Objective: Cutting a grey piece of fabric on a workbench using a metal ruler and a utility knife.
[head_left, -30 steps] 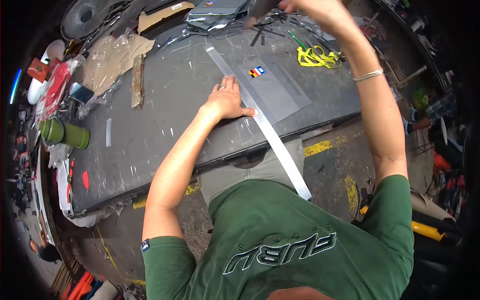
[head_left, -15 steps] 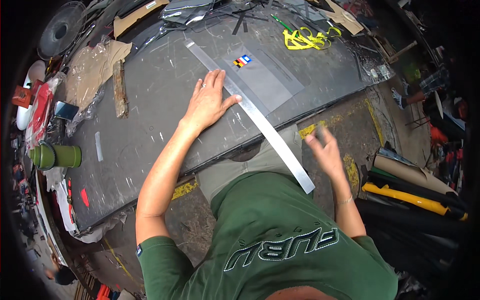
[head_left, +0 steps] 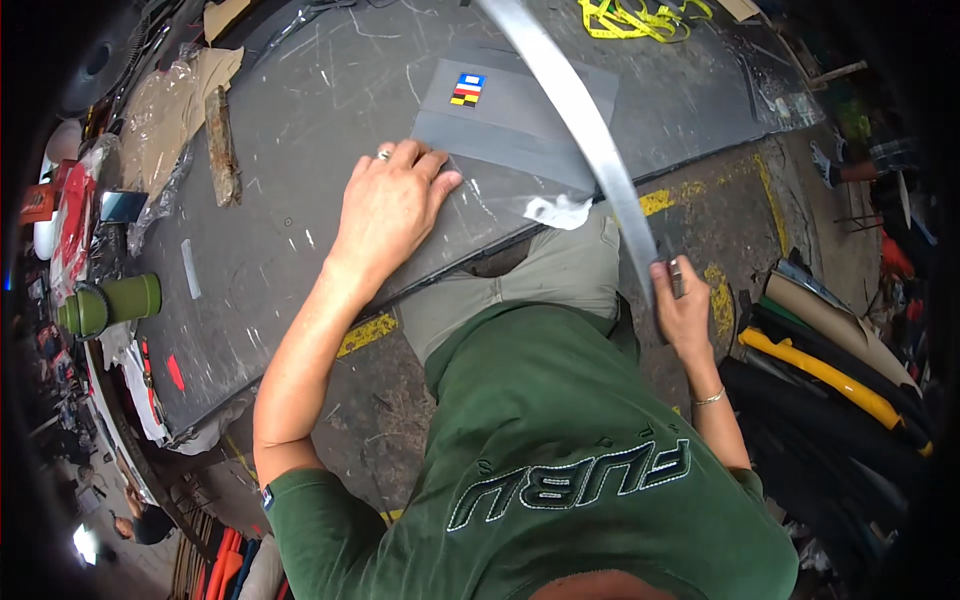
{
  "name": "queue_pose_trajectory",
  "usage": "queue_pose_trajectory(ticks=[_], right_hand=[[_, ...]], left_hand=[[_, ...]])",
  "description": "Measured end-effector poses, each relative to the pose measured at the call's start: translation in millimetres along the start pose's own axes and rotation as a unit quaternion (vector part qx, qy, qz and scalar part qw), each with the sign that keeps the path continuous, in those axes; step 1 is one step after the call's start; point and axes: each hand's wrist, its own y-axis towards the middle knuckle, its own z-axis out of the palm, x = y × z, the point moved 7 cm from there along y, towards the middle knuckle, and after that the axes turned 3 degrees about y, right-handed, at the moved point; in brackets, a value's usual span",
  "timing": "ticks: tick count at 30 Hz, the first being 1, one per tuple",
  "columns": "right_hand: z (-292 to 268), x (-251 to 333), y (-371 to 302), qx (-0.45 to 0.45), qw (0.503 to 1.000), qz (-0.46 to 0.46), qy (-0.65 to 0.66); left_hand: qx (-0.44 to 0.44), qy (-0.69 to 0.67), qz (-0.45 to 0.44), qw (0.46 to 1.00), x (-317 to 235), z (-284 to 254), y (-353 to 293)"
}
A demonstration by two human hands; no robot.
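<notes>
My right hand [head_left: 685, 315] grips the near end of a long metal straightedge [head_left: 585, 115], which slants up and away over the table's front edge. A small dark and metallic thing [head_left: 678, 277] shows between its fingers, too small to name. On the table my left hand [head_left: 385, 215] is closed, thumb toward fingertips, at the near left corner of a clear plastic film [head_left: 500, 200]. The film reaches toward the table edge, with a bright glare on it. Just beyond lies a grey translucent sheet [head_left: 520, 110] bearing a small multicoloured patch [head_left: 468, 90].
Yellow strapping [head_left: 640, 18] lies at the far side of the dark worktable [head_left: 290, 270]. On the left are a wood piece [head_left: 222, 150], cardboard [head_left: 160, 115], a phone [head_left: 122, 207] and a green flask [head_left: 115, 305]. Material rolls [head_left: 820, 375] stand at the right.
My right hand has taken hold of the straightedge, which has come off the sheet and swung up. My left hand has let go of the straightedge and closed on the film. The sheet has turned.
</notes>
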Motion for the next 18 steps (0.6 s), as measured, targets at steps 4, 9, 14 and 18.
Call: queue_pose_trajectory(ticks=[4, 9, 14, 18], right_hand=[[-21.5, -17.7, 9.4, -0.056, 0.998, 0.009, -0.01], [-19.6, -17.8, 16.4, -0.049, 0.998, -0.001, 0.043], [7.5, 4.0, 17.5, -0.018, 0.988, 0.0, 0.152], [35.2, 27.4, 24.1, 0.007, 0.982, -0.003, 0.188]], left_hand=[[-0.081, 0.025, 0.06, 0.995, 30.3, -10.6, 25.8], [-0.063, 0.012, 0.142, 0.988, 56.7, 13.9, 40.8], [-0.087, -0.026, 0.023, 0.996, 17.3, 29.8, 35.3], [-0.097, -0.016, -0.032, 0.995, -8.7, 31.3, 28.3]])
